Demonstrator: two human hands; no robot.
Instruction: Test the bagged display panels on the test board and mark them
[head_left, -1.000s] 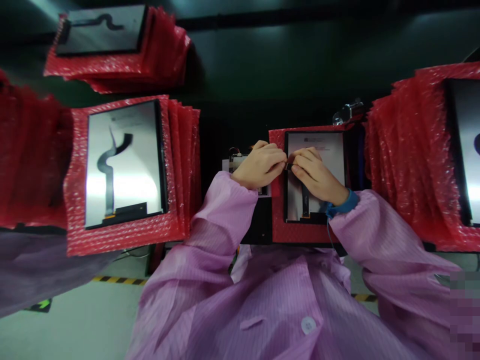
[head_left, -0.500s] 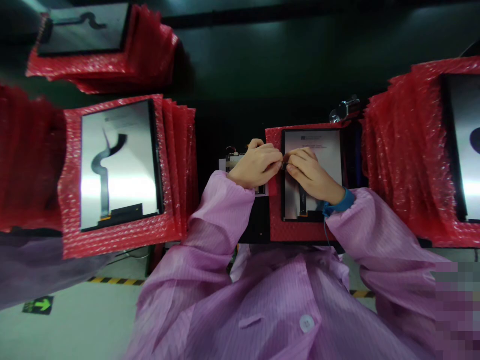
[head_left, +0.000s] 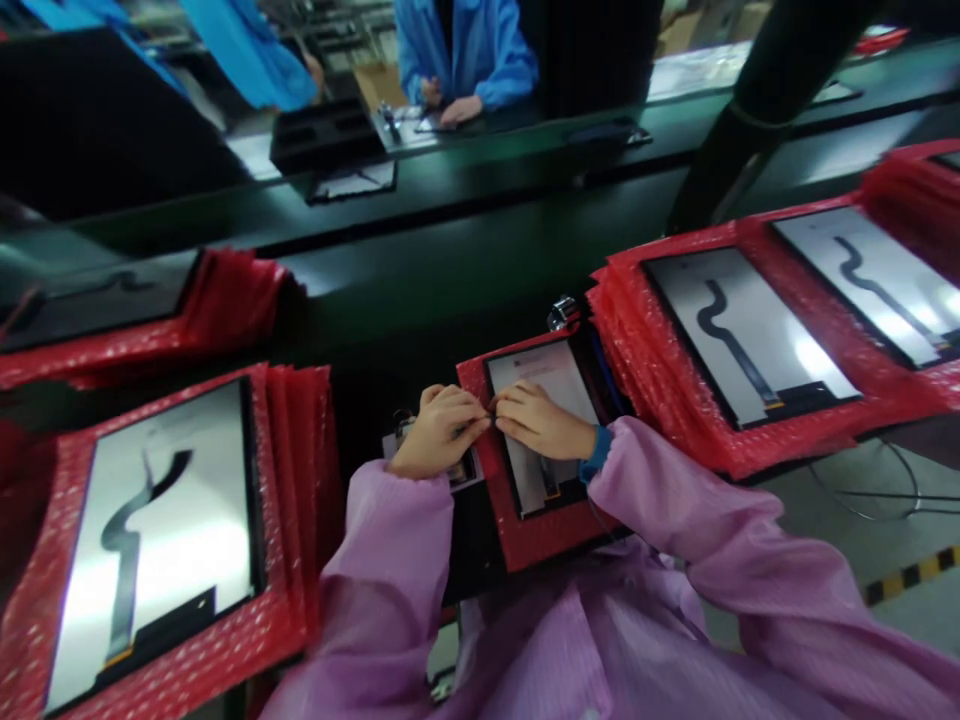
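Note:
A display panel (head_left: 547, 385) lies face down on a sheet of red bubble wrap (head_left: 536, 540) in front of me. Its black flex cable (head_left: 550, 488) runs up under my right hand. My left hand (head_left: 439, 430) and my right hand (head_left: 536, 420) meet fingertip to fingertip at the panel's left edge, both pinched on a small dark part, apparently the cable's end. A small board with wires (head_left: 401, 428) sits under my left hand. My sleeves are pink, with a blue wrist strap (head_left: 596, 455) on the right.
Stacks of red bubble wrap topped with panels lie at the left (head_left: 150, 540), far left (head_left: 112, 310) and right (head_left: 742, 340). A dark conveyor (head_left: 450, 260) runs behind. A person in blue (head_left: 465, 50) works across it. A black post (head_left: 750, 110) rises at the right.
My view has lifted and swung right, bringing the far bench and the person in blue into sight. My hands remain pinched together at the panel's left edge.

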